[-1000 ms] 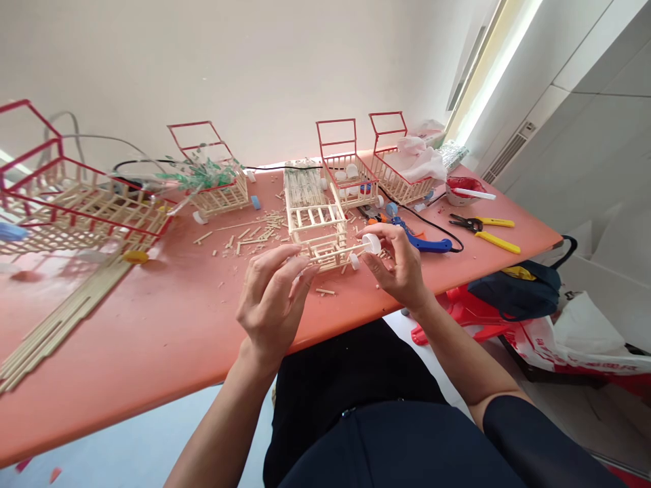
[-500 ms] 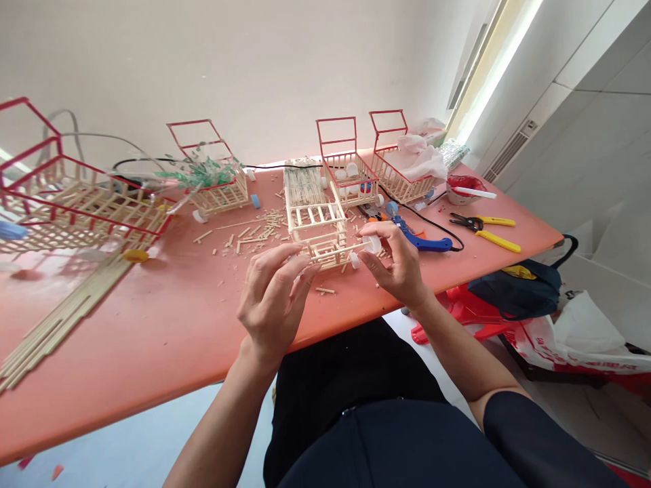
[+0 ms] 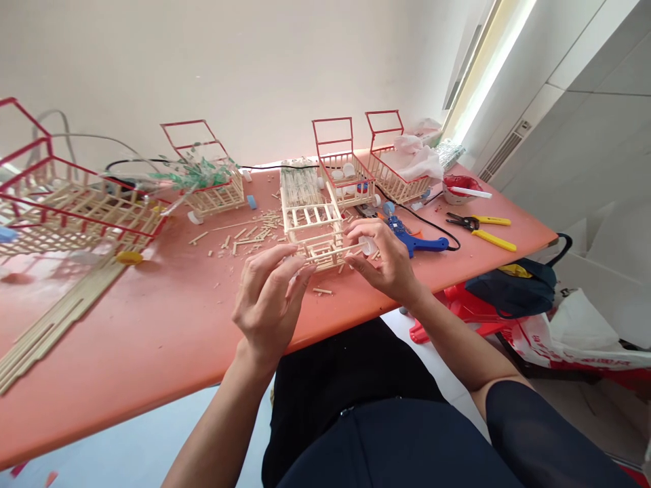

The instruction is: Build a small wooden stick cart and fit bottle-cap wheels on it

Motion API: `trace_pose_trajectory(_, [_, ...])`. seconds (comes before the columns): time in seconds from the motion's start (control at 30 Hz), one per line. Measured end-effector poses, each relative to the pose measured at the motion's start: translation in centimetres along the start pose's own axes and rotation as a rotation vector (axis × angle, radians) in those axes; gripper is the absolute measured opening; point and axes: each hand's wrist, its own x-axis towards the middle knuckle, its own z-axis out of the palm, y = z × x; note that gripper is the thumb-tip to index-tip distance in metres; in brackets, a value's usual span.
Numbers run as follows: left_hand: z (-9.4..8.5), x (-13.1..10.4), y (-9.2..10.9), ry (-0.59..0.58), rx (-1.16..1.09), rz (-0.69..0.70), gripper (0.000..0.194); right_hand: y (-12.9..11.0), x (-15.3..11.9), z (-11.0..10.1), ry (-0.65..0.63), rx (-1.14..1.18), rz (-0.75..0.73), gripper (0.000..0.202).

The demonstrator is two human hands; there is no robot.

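Note:
Near the table's front edge my left hand (image 3: pixel 272 295) is closed, its fingertips pinching the left end of a thin wooden stick (image 3: pixel 330 255). Opposite it, my right hand (image 3: pixel 387 264) has thumb and forefinger round a translucent white cap (image 3: pixel 365 246) at the stick's right end. Just behind the stick stands an unpainted wooden stick frame (image 3: pixel 311 215), partly hidden by the stick and fingers. Whether the stick touches the frame cannot be made out.
Red-rimmed stick carts (image 3: pixel 346 163) line the back. Offcuts (image 3: pixel 262 227) lie left of the frame. A blue glue gun (image 3: pixel 420 242), yellow-handled pliers (image 3: pixel 491 234) and a red bowl (image 3: pixel 462 188) are right. Long sticks (image 3: pixel 61 315) lie left.
The right thumb and fingers have shifted left along the stick. A second white cap seen beside the right thumb before is no longer visible. The whole view has shifted slightly.

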Motion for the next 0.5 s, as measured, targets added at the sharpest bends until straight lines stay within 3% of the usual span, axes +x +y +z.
trace_pose_trajectory(0.5, [0.01,0.02,0.22,-0.003,0.019,-0.029,0.03,-0.04,-0.26,0.42,0.017,-0.019,0.087,0.032])
